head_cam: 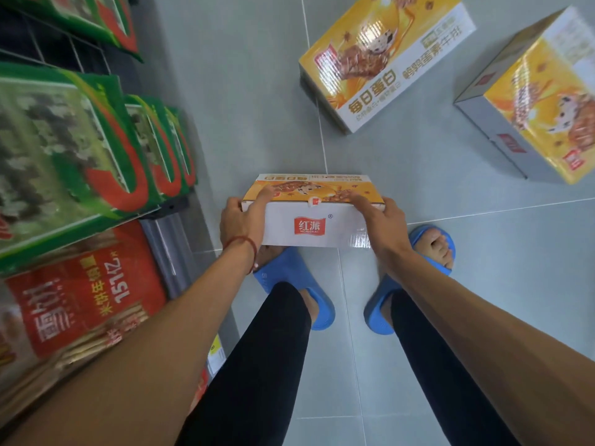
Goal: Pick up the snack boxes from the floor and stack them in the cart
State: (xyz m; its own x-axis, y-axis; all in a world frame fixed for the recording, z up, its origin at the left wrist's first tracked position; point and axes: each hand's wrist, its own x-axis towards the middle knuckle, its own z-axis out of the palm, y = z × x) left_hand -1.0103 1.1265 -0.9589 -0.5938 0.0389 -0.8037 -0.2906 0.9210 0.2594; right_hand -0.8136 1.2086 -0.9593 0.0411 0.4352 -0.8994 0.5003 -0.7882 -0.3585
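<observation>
A yellow-and-white snack box (310,220) with a red logo on its near side sits just in front of my feet. My left hand (243,217) grips its left end, thumb on the top. My right hand (380,217) grips its right end, fingers curled over the top edge. I cannot tell whether the box rests on the floor or is lifted off it. Two more boxes of the same kind lie on the grey tile floor farther off, one box (386,59) ahead and another box (534,101) at the far right. No cart is in view.
Store shelves on the left hold green snack bags (74,149) and red packs (83,304), close beside my left arm. My feet in blue slippers (296,291) stand right behind the held box. Grey tile floor (241,91) stretches ahead.
</observation>
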